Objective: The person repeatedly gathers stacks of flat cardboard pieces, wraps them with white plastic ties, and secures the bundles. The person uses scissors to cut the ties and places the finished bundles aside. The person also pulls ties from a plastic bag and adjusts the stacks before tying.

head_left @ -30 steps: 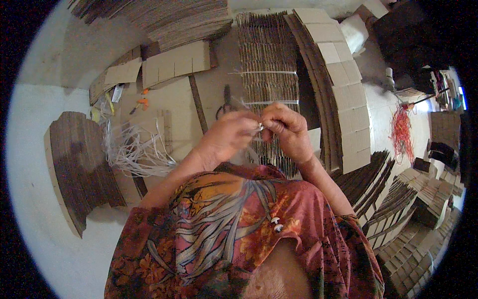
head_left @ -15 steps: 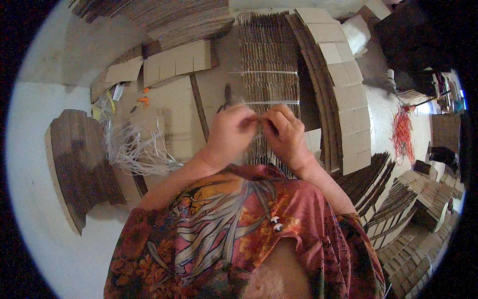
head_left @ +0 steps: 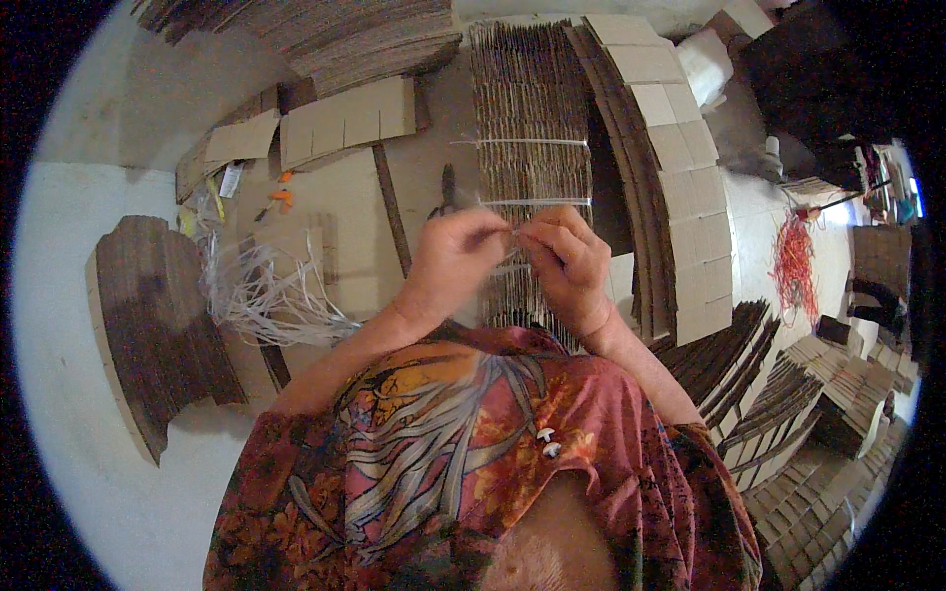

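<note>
A long stack of brown cardboard pieces [head_left: 532, 108] runs away from me, standing on edge. Two white plastic straps [head_left: 537, 203] cross it beyond my hands. Over its nearer part my left hand [head_left: 453, 251] and my right hand [head_left: 572, 256] meet, fingertips pinched together. A thin pale bit of strap shows between them, and another pale strap line [head_left: 512, 268] crosses the stack just below. The knot, if there is one, is hidden by my fingers. A dark-handled tool [head_left: 448, 185] lies just left of the stack, beyond my left hand.
Loose white strips [head_left: 271, 295] lie in a heap at left, near an orange-handled tool [head_left: 281, 199]. Flat cardboard [head_left: 695, 197] lines the right side of the stack. More cardboard stacks [head_left: 168, 315] stand at left, far left and lower right. Red strips [head_left: 793, 261] hang at far right.
My left fingers have shifted slightly and straightened toward the right hand, still pinched. The pale strap line below my hands shows more clearly now. The stack has stayed in place.
</note>
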Tool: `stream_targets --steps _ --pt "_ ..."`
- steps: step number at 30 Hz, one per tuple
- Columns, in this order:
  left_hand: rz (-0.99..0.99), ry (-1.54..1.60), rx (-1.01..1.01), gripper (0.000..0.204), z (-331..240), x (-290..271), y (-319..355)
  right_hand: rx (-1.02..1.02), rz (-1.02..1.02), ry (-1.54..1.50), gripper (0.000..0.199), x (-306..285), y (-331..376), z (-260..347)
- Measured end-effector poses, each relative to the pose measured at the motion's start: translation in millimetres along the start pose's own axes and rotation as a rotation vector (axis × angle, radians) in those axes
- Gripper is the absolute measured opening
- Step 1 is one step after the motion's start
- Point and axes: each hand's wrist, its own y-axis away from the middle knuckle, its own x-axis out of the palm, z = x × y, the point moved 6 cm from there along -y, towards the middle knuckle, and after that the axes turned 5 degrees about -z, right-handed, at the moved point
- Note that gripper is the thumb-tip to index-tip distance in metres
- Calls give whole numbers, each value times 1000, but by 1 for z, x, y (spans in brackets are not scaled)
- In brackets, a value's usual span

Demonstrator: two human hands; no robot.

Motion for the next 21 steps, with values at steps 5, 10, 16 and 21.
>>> stream_targets --steps 5,10,16,21 --pt "-88 11 -136 5 14 -11 1 83 -32 88 12 -4 8 1" --pt "-90 8 -178 7 45 -22 -1 258 215 59 10 13 14 -24" --pt "416 -259 59 9 50 -42 34 56 586 58 7 29 31 -15" --pt "407 -176 -42 11 65 -77 46 107 655 -60 5 53 35 -4"
